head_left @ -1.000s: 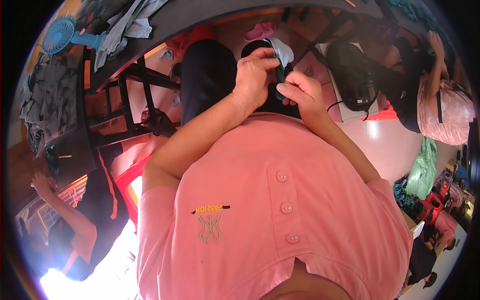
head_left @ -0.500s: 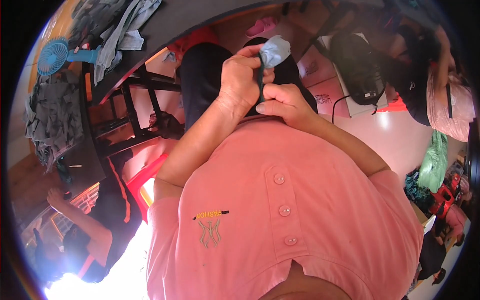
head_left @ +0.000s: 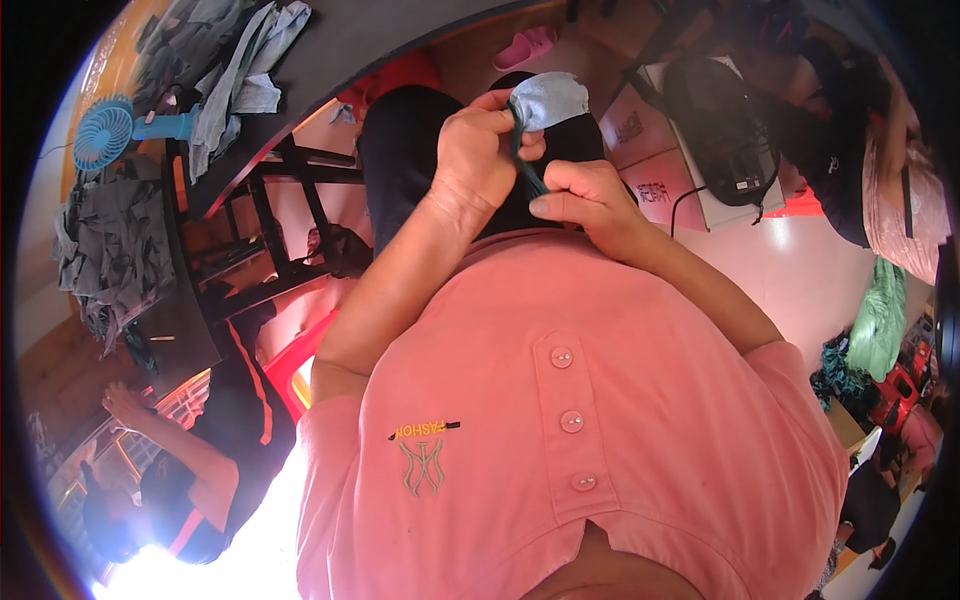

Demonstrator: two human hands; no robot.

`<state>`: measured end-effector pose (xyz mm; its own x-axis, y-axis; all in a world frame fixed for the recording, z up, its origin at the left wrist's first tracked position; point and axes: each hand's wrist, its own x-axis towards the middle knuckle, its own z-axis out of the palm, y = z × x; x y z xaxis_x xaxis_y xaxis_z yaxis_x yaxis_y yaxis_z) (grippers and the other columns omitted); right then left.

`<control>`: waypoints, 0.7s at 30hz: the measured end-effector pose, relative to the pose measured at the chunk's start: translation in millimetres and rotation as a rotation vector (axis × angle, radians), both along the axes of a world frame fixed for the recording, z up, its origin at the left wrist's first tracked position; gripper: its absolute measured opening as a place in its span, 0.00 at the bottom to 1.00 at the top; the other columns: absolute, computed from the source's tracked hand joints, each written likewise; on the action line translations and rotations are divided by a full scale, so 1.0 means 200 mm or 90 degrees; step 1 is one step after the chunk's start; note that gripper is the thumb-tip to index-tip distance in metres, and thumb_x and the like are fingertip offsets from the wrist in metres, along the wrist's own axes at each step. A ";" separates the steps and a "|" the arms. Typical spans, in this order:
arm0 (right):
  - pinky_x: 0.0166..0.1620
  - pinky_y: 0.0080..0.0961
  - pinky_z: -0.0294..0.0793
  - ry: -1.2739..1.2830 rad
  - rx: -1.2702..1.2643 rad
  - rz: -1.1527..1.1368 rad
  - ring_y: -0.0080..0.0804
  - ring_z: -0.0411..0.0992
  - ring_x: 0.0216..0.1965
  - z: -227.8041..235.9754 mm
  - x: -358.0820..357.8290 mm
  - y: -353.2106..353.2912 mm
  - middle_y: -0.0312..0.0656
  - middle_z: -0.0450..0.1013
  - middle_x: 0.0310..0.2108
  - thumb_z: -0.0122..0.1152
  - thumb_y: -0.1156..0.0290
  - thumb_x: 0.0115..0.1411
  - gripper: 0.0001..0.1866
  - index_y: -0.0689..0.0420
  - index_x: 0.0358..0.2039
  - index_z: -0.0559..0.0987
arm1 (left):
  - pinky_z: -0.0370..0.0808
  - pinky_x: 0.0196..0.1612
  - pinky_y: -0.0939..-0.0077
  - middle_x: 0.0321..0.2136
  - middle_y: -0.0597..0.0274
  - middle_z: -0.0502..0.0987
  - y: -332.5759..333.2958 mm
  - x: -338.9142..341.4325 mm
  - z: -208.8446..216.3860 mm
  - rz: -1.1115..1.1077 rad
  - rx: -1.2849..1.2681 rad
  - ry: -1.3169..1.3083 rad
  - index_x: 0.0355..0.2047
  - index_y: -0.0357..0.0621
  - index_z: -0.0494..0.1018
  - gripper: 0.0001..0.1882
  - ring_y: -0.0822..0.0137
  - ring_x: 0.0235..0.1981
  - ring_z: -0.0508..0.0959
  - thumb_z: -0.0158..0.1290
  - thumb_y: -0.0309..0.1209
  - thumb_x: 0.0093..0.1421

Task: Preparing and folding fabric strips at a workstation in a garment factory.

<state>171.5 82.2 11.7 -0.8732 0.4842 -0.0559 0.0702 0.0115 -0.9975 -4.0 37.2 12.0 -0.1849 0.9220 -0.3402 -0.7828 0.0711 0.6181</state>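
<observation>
Above my lap, my left hand (head_left: 478, 150) is closed round a light blue fabric piece (head_left: 552, 102), which sticks out beyond its fingers and hangs over my dark trousers. Along the near edge of the fabric runs a dark green strip (head_left: 517, 140), passing down from the left fingers. My right hand (head_left: 595, 205) pinches the lower end of that strip between thumb and curled fingers. A short gap separates the hands, with the strip stretched across it. Whether the strip is sewn to the fabric or only lies against it, I cannot tell.
A dark table (head_left: 350, 50) at the upper left bears grey-blue cloth strips (head_left: 245, 85) and a blue fan (head_left: 105, 132). A black bag (head_left: 715, 130) rests on boxes (head_left: 660, 185) at right. Co-workers sit at the lower left and right. A pink slipper (head_left: 525, 47) lies ahead.
My right hand has shifted slightly right, away from the left, and more of the strip shows between them. The light blue fabric is spread wider to the right.
</observation>
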 end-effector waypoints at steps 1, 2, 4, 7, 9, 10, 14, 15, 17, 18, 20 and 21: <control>0.24 0.26 0.58 -0.012 0.019 -0.056 0.22 0.60 0.19 -0.01 0.00 -0.01 0.37 0.62 0.16 0.63 0.66 0.53 0.15 0.60 0.20 0.68 | 0.70 0.27 0.75 0.30 0.53 0.73 -0.01 0.03 0.00 0.044 -0.039 0.050 0.42 0.32 0.67 0.11 0.65 0.25 0.73 0.43 0.18 0.58; 0.25 0.25 0.61 0.022 0.071 -0.122 0.22 0.60 0.20 -0.01 -0.01 0.00 0.37 0.64 0.18 0.63 0.67 0.55 0.13 0.60 0.24 0.69 | 0.69 0.26 0.77 0.28 0.55 0.72 -0.02 0.05 0.00 0.089 -0.078 0.100 0.39 0.33 0.68 0.09 0.67 0.24 0.72 0.44 0.17 0.58; 0.29 0.22 0.67 0.078 0.154 -0.206 0.22 0.67 0.22 0.05 -0.04 0.03 0.37 0.69 0.23 0.62 0.71 0.57 0.09 0.60 0.32 0.71 | 0.69 0.26 0.77 0.28 0.56 0.73 -0.03 0.08 0.02 0.109 -0.119 0.187 0.37 0.33 0.69 0.07 0.68 0.24 0.72 0.46 0.18 0.57; 0.34 0.17 0.65 0.101 0.078 -0.213 0.15 0.66 0.29 0.08 -0.10 0.05 0.31 0.71 0.28 0.63 0.73 0.58 0.08 0.59 0.34 0.72 | 0.70 0.26 0.78 0.28 0.58 0.74 -0.05 0.14 0.05 0.136 -0.177 0.321 0.33 0.34 0.72 0.05 0.71 0.26 0.73 0.49 0.18 0.56; 0.33 0.16 0.66 0.115 0.057 -0.210 0.16 0.67 0.29 0.05 -0.12 0.06 0.32 0.72 0.28 0.63 0.73 0.57 0.08 0.60 0.33 0.73 | 0.71 0.26 0.79 0.29 0.57 0.75 -0.05 0.15 0.02 0.130 -0.063 0.349 0.36 0.33 0.72 0.09 0.70 0.27 0.75 0.49 0.16 0.55; 0.32 0.16 0.66 0.099 0.076 -0.214 0.16 0.67 0.28 0.01 -0.12 0.06 0.32 0.72 0.28 0.63 0.74 0.57 0.07 0.60 0.32 0.73 | 0.70 0.25 0.80 0.30 0.57 0.76 -0.05 0.16 0.03 0.129 -0.064 0.373 0.36 0.33 0.74 0.11 0.71 0.27 0.74 0.47 0.13 0.54; 0.29 0.16 0.66 0.021 0.171 -0.206 0.17 0.67 0.24 -0.01 -0.12 0.10 0.32 0.71 0.24 0.62 0.75 0.56 0.06 0.60 0.28 0.73 | 0.70 0.26 0.81 0.30 0.59 0.76 -0.06 0.15 0.02 0.072 -0.029 0.423 0.34 0.33 0.75 0.11 0.74 0.28 0.74 0.46 0.12 0.53; 0.29 0.16 0.66 0.020 0.170 -0.205 0.17 0.67 0.24 -0.01 -0.11 0.10 0.32 0.71 0.24 0.62 0.75 0.56 0.06 0.60 0.28 0.73 | 0.69 0.26 0.81 0.30 0.61 0.75 -0.07 0.15 0.02 0.056 -0.030 0.483 0.33 0.33 0.75 0.11 0.75 0.28 0.73 0.45 0.11 0.53; 0.28 0.16 0.65 0.034 0.052 -0.158 0.17 0.65 0.23 0.00 -0.10 0.10 0.31 0.70 0.22 0.61 0.74 0.56 0.06 0.59 0.27 0.73 | 0.69 0.26 0.82 0.29 0.62 0.75 -0.08 0.13 -0.01 0.039 -0.032 0.540 0.32 0.33 0.75 0.11 0.76 0.28 0.72 0.45 0.11 0.52; 0.28 0.16 0.65 0.032 0.051 -0.157 0.17 0.65 0.23 -0.01 -0.10 0.09 0.31 0.70 0.22 0.61 0.74 0.56 0.06 0.59 0.27 0.73 | 0.69 0.28 0.81 0.28 0.64 0.73 -0.08 0.11 -0.05 0.062 0.021 0.597 0.31 0.34 0.75 0.10 0.76 0.27 0.71 0.46 0.12 0.52; 0.27 0.15 0.63 0.017 0.079 -0.099 0.15 0.65 0.24 -0.03 -0.09 0.05 0.31 0.69 0.24 0.61 0.71 0.57 0.06 0.59 0.28 0.73 | 0.69 0.29 0.80 0.27 0.65 0.71 -0.08 0.10 -0.08 0.085 0.075 0.652 0.30 0.35 0.75 0.09 0.75 0.25 0.71 0.47 0.13 0.53; 0.27 0.15 0.63 0.017 0.078 -0.099 0.15 0.65 0.24 -0.03 -0.08 0.04 0.31 0.69 0.24 0.61 0.71 0.57 0.06 0.59 0.28 0.73 | 0.69 0.30 0.80 0.27 0.66 0.71 -0.08 0.11 -0.09 0.101 0.055 0.602 0.30 0.35 0.75 0.09 0.75 0.26 0.70 0.47 0.13 0.53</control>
<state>155.5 89.6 5.9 -0.7874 0.6156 0.0341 0.0546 0.1246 -0.9907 17.3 20.5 -6.2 -0.4726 0.8775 0.0817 0.0456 -0.0682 0.9966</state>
